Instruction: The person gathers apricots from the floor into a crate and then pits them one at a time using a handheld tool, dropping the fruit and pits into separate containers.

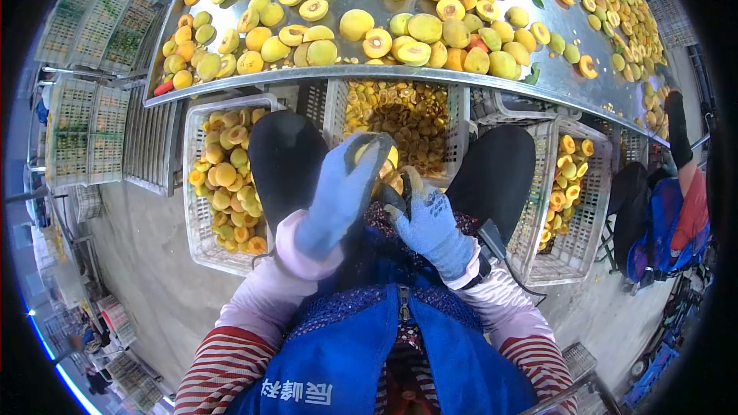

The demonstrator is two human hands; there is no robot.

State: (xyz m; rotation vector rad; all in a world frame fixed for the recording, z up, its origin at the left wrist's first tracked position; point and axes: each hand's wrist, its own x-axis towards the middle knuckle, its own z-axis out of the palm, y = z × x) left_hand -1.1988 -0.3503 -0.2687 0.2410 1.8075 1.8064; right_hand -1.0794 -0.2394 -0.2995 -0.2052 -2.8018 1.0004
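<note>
In front of my lap, my left hand [344, 188], in a blue glove with a darkened palm, is closed around a yellow peach half [393, 157]. My right hand [432, 224], gloved the same way, is close beside it with curled fingers at the fruit's lower edge. Whatever lies between those fingers is mostly hidden by the dark glove tips. Both hands are above the near end of a crate [464, 127] that holds yellow fruit pieces and brown pits [407, 127] between my knees.
A metal table [346, 11] ahead carries many whole and halved peaches [424, 28]. One white crate of peaches [231, 257] stands by my left leg, another crate [565, 265] with halves by my right. A co-worker's arm [680, 134] reaches in at right. Stacked crates [88, 131] stand at left.
</note>
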